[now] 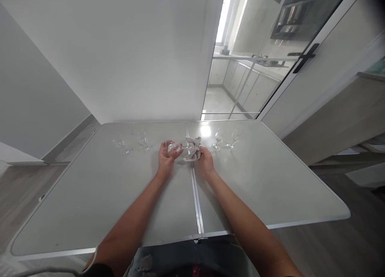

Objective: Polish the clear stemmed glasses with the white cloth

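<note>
My left hand [167,153] is closed around the bowl of a clear stemmed glass [184,147], which lies on its side in the air with its stem toward the right. In my right hand [205,158] is a crumpled pale cloth [193,149], wrapped about the foot end of that glass, so the foot is hidden. Both hands are over the middle of the table, near its center seam. Just right of the cloth stands another stemmed glass [216,145].
The pale folding table [120,200] has a metal seam. A stemmed glass [231,145] stands at the right; two more, one glass [146,147] and another glass [127,151], stand at the left. Behind are a white wall [144,56] and a glass door with a black handle [306,58].
</note>
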`<state>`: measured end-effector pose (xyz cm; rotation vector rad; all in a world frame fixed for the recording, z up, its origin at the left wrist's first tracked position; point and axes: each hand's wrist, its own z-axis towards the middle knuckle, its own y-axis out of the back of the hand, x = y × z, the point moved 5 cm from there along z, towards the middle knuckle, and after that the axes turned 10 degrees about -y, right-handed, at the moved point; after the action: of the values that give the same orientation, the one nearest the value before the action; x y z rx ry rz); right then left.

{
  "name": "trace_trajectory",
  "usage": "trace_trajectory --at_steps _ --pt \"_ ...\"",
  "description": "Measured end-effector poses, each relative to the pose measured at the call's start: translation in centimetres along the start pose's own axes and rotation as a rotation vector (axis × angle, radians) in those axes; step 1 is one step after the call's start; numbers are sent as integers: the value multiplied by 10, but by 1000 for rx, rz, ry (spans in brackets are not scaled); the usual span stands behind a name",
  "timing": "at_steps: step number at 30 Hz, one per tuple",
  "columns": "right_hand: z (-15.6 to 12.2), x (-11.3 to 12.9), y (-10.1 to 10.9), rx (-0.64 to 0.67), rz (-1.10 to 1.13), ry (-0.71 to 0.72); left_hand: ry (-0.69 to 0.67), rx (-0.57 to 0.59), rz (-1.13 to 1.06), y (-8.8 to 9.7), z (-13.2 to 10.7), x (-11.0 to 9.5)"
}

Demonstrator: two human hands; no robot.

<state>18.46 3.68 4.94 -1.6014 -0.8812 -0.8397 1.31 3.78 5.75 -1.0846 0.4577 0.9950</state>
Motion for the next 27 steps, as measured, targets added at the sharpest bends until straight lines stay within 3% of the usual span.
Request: trace_trajectory --at_steps 6,9,11,16,21,25,27 --pt "0 -2 2 52 -109 -78 7 129 74 -6 -3 0" --pt "7 -8 9 8 -71 -123 24 167 90 -7 -5 2" --pt "11 -11 13 -17 -8 -157 16 161 92 -8 -6 1" --pt "12 -16 9 61 52 -251 -12 83 91 -8 -4 -5" --pt "8 -7 9 -35 105 -108 24 85 45 -9 -4 -4" --pt "8 -15 3 64 27 -261 13 86 39 -10 -4 -4" --pt "9 -16 5 62 15 -269 -15 71 65 -10 -5 -5"
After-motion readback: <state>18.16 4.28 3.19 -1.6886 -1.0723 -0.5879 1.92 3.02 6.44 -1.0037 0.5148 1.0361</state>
